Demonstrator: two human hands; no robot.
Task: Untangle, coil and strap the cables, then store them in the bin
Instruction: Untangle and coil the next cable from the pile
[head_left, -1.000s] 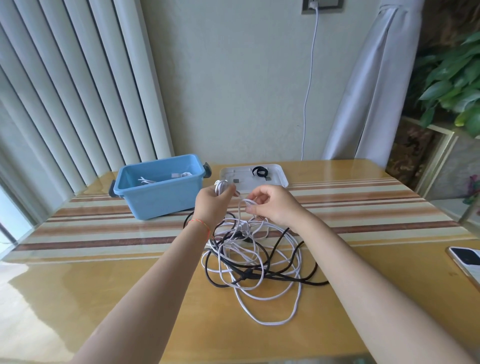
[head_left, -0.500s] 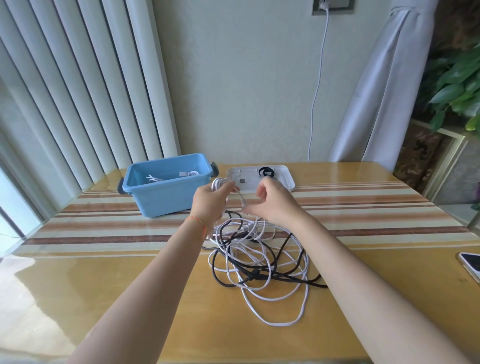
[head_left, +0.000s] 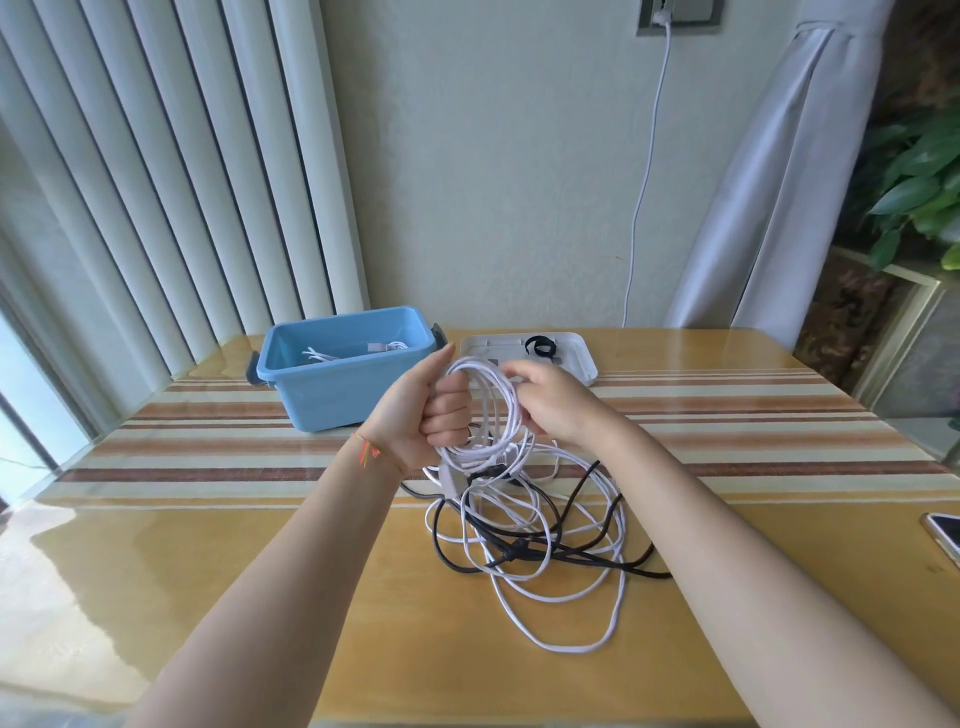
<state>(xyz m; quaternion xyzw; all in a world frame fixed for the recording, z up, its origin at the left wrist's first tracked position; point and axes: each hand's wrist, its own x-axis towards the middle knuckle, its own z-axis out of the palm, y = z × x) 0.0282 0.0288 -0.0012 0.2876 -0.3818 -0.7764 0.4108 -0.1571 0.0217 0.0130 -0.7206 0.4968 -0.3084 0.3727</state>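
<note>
A: White cable coil (head_left: 485, 410) sits upright between both hands, above the tangle. The left hand (head_left: 423, 415) has its fingers curled tight round the loops on the coil's left side, thumb up; the right hand (head_left: 550, 402) pinches the right side of the loops.

B: What's hard to see?

A: The right fingertips are behind the strands, so their exact grip is unclear. A connector end hangs below the coil, too small to name. The black cable (head_left: 587, 551) and loose white cable (head_left: 576, 623) cross too often to follow.

B: The bin?

A: The blue bin (head_left: 343, 395) stands just beyond the left hand, open, white cable inside. The white tray (head_left: 582, 358) beside it holds a black strap (head_left: 539, 345).

B: Edges?

A: A phone (head_left: 946, 535) is cut off at the right border. Bare table (head_left: 260, 597) lies left of the tangle.
</note>
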